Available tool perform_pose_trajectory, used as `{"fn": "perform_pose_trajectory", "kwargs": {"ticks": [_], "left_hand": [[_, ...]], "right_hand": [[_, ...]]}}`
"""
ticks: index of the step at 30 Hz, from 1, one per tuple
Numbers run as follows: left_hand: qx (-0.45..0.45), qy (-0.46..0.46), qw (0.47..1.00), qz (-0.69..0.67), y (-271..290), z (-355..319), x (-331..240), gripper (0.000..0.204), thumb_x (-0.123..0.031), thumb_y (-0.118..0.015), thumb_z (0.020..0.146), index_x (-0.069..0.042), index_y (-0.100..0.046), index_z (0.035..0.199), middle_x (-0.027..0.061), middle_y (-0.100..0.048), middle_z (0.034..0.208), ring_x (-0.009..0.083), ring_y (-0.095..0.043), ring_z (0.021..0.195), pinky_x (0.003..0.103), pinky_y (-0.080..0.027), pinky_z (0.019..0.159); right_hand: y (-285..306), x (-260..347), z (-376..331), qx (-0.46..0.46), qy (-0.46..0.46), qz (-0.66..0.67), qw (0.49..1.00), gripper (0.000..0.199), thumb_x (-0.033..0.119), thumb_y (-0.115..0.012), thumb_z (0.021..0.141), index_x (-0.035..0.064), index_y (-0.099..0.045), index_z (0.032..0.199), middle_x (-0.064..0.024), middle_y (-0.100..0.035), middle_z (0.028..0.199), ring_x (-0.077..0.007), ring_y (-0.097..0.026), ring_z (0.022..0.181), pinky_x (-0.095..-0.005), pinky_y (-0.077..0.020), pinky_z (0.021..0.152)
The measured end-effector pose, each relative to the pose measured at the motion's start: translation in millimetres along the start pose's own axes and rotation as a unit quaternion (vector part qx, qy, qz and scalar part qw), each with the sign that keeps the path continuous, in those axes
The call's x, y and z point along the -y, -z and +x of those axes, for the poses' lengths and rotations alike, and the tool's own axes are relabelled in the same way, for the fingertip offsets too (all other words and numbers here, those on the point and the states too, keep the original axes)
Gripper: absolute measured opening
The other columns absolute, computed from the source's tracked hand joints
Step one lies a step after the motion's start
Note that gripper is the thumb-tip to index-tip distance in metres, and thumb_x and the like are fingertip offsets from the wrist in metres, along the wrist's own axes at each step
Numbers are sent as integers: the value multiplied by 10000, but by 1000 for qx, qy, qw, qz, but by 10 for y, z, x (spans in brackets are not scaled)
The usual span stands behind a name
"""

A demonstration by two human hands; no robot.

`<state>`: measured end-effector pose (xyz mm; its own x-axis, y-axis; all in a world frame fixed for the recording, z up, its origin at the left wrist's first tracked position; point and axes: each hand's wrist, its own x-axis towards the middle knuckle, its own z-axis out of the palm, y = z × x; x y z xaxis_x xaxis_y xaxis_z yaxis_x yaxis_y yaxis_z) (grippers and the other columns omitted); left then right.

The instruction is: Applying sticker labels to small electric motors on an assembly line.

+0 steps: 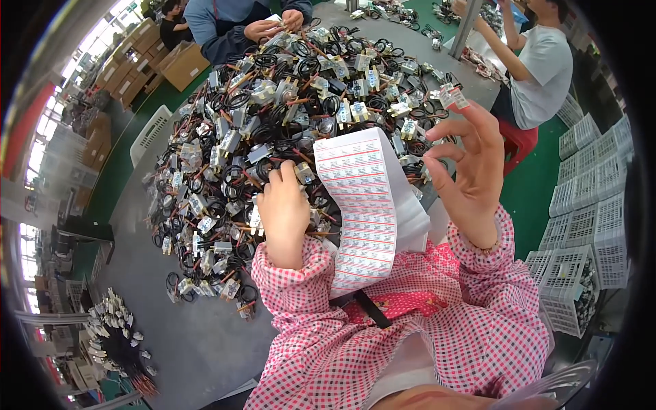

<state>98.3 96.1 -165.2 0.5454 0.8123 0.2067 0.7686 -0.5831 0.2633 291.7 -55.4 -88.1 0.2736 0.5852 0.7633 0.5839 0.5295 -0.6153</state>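
My left hand (283, 213) reaches into a big heap of small wired electrical parts (232, 137), its fingers curled down among them. A small part with a brass-coloured piece (305, 173) lies against its fingertips; what the fingers grip is hidden. My right hand (471, 171) is raised to the right, its thumb and fingers bent and apart. A small printed sticker label (454, 98) clings to the tip of its index finger. Between my hands stands a long curved sheet of sticker labels (362, 205), printed in rows, with its blank white backing folded behind it.
The grey table (184, 342) holds the heap, plus a separate bundle of cabled parts (119, 342) at the lower left. Across it a co-worker's hands (277, 26) handle a part; another person (540, 68) sits far right. White plastic baskets (567, 280) stand at the right.
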Motion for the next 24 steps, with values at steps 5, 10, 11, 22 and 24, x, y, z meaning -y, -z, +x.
{"fn": "perform_pose_trajectory", "kwargs": {"ticks": [5, 10, 11, 22, 24], "left_hand": [[-65, -81, 965, -241, 360, -71, 108, 382, -4, -585, 796, -14, -453, 1154, 118, -554, 964, 292, -587, 825, 358, -474, 723], [-211, 9, 516, -830, 624, -130, 29, 329, -185, -503, 920, 1, -444, 1186, 170, -506, 1131, 243, -551, 991, 381, -475, 842], [-210, 11, 520, -828, 638, -116, -4, 329, -185, -503, 920, 1, -444, 1186, 170, -506, 1131, 243, -551, 991, 381, -475, 842], [-97, -50, 649, -753, 464, -174, -652, 617, -170, -529, 907, 14, -189, 1387, 146, -556, 1072, 193, -582, 895, 332, -466, 830], [-91, -81, 651, -749, 496, -218, -725, 607, -162, -513, 912, 13, -183, 1391, 157, -553, 1088, 194, -582, 903, 329, -467, 825]], "right_hand": [[64, 5, -48, -18, -25, -3, 1000, 681, -103, -606, 742, 11, -289, 1333, -132, -357, 1292, -191, -514, 982, -241, -493, 699], [38, -22, -12, -41, -129, 152, 979, 734, -82, -647, 718, 23, -286, 1348, -118, -367, 1270, -171, -498, 979, -227, -491, 712], [15, 2, 15, -40, -172, 251, 952, 748, -96, -650, 706, 34, -291, 1349, -105, -375, 1247, -162, -492, 975, -227, -494, 725], [-299, 173, 222, -73, -230, 375, 895, 784, 3, -690, 668, -17, -303, 1350, -114, -385, 1257, -154, -454, 965, -259, -387, 882], [-342, 242, 261, -75, -220, 375, 898, 787, 2, -701, 664, -21, -308, 1345, -120, -383, 1260, -159, -456, 952, -269, -387, 879]]}}
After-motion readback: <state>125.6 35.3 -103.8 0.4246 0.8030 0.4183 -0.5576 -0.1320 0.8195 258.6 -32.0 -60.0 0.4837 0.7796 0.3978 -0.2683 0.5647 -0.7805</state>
